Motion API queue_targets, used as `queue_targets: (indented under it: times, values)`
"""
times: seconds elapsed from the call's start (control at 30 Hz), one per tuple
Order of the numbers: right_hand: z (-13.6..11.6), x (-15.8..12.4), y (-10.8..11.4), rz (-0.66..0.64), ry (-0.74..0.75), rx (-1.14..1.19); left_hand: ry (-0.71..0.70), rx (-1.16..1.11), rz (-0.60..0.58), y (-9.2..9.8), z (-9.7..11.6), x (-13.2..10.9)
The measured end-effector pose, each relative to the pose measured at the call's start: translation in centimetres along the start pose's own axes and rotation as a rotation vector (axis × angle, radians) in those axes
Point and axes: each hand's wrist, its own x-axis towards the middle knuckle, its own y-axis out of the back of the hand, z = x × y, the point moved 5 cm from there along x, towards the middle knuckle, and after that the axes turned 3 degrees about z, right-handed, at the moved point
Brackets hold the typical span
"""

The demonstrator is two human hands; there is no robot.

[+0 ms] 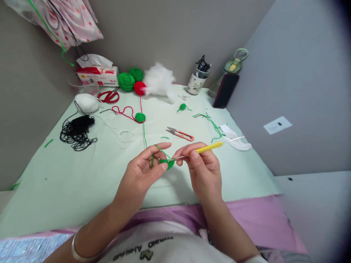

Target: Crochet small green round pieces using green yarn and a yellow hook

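Observation:
Between thumb and fingers, my left hand [144, 168] pinches a small green crochet piece [168, 164]. Green yarn [145, 135] runs over the left forefinger and back to a small green yarn ball [140, 117] on the table. My right hand [204, 166] is closed round a crochet hook [210, 148] with a yellow handle and metal ends. The hook's left tip meets the green piece; whether it is inside a stitch I cannot tell. Just beyond my hands lie orange-handled thread snips [181, 134].
At the back stand a tissue box [102, 75], green yarn balls [126, 81], a red ball [139, 88], white stuffing [159, 82], a pen jar [197, 80], a bottle [219, 82] and a phone [226, 90]. Black yarn [77, 130] and red scissors [109, 96] lie left, green scraps [215, 126] right.

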Motion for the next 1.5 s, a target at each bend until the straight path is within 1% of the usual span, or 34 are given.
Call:
queue_targets:
  times: [0.07, 0.17, 0.23, 0.37, 0.47, 0.5, 0.53, 0.57, 0.63, 0.67, 0.7, 0.77, 0.83, 0.87, 0.93, 1.0, 1.07, 1.1, 1.17, 1.23, 1.3, 1.33, 1.37, 1.43, 1.5]
  values:
    - [-0.5, -0.4, 0.0, -0.006, 0.059, -0.097, -0.03, 0.048, 0.012, 0.1, 0.2, 0.0]
    - [-1.4, -1.1, -0.4, -0.014, 0.21, -0.264, -0.068, 0.118, 0.047, 0.3, 0.4, 0.0]
    - [-1.9, -1.4, -0.6, -0.023, 0.308, -0.334, -0.084, 0.148, 0.075, 0.4, 0.5, 0.0]
    - [-2.4, -1.6, -1.1, -0.076, 0.442, -0.462, -0.135, 0.227, 0.117, 0.4, 0.6, -0.1]
    - [-2.8, -1.9, -1.8, -0.147, 0.614, -0.656, -0.197, 0.28, 0.176, 0.3, 0.8, -0.4]
    - [-2.9, -2.1, -2.1, -0.146, 0.687, -0.746, -0.196, 0.27, 0.188, 0.3, 0.9, -0.5]
    - [-3.0, -2.3, -2.3, -0.14, 0.758, -0.842, -0.175, 0.234, 0.181, 0.2, 0.8, -0.5]
    - [-3.0, -2.5, -2.5, -0.133, 0.821, -0.932, -0.127, 0.168, 0.149, 0.0, 0.7, -0.4]
    - [-3.0, -2.8, -2.6, -0.097, 0.888, -1.016, 0.048, -0.019, 0.035, -0.4, 0.2, -0.1]
    - [-3.0, -2.7, -2.5, -0.09, 0.871, -0.981, 0.142, -0.116, -0.021, -0.6, -0.1, 0.1]
    - [-2.9, -2.5, -2.3, -0.077, 0.812, -0.899, 0.217, -0.198, -0.06, -0.7, -0.2, 0.1]
    - [-2.7, -1.7, -1.4, -0.02, 0.619, -0.64, 0.287, -0.294, -0.078, -0.6, -0.1, 0.3]
    - [-2.2, -0.9, -0.7, 0.028, 0.422, -0.38, 0.258, -0.31, -0.055, -0.4, 0.3, 0.4]
    - [-1.9, -0.6, -0.6, 0.036, 0.347, -0.295, 0.233, -0.301, -0.054, -0.4, 0.5, 0.4]
    - [-1.5, -0.3, -0.7, 0.003, 0.262, -0.225, 0.187, -0.268, -0.07, -0.6, 0.6, 0.2]
    - [-1.3, -0.2, -0.9, -0.009, 0.23, -0.235, 0.143, -0.228, -0.076, -0.9, 0.6, 0.1]
    - [-1.3, -0.5, -0.9, 0.005, 0.251, -0.297, 0.099, -0.177, -0.046, -0.9, 0.5, 0.0]
    - [-1.4, -0.7, -0.9, 0.005, 0.281, -0.366, 0.076, -0.155, -0.023, -0.9, 0.4, 0.0]
    - [-1.5, -1.3, -1.1, -0.035, 0.401, -0.555, 0.065, -0.149, 0.01, -0.8, 0.3, 0.1]
    - [-1.7, -1.9, -1.5, -0.092, 0.545, -0.699, 0.141, -0.211, -0.01, -0.9, -0.1, 0.3]
    - [-2.0, -2.0, -1.5, -0.085, 0.586, -0.699, 0.265, -0.31, -0.063, -1.1, -0.5, 0.5]
    - [-2.2, -1.9, -1.1, -0.027, 0.567, -0.647, 0.312, -0.355, -0.082, -1.1, -0.6, 0.5]
    - [-2.2, -1.6, -0.8, 0.016, 0.509, -0.577, 0.336, -0.387, -0.088, -1.0, -0.6, 0.6]
    - [-2.0, -0.9, -0.2, 0.086, 0.364, -0.364, 0.308, -0.405, -0.058, -0.7, -0.4, 0.8]
    - [-1.4, -0.4, -0.2, 0.051, 0.232, -0.203, 0.239, -0.351, -0.032, -0.4, -0.1, 0.8]
